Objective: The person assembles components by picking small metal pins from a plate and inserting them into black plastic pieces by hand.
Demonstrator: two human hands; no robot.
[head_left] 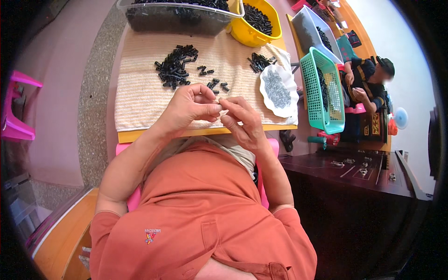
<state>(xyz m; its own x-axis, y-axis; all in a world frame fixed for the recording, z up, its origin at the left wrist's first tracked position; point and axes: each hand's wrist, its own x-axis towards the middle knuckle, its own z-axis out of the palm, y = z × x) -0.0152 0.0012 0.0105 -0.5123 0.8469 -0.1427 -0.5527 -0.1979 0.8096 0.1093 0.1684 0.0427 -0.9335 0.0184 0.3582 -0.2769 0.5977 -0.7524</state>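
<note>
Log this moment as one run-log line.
left hand: pinching small part | right hand: fingertips meeting left | nearest: black parts on towel

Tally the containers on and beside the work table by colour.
Clear plastic tub: 1
Yellow bowl: 1
White dish: 1
Green slotted basket: 1
Grey-blue bin: 1
Total: 5

The loose black parts on the cloth are too small and piled to count.
</note>
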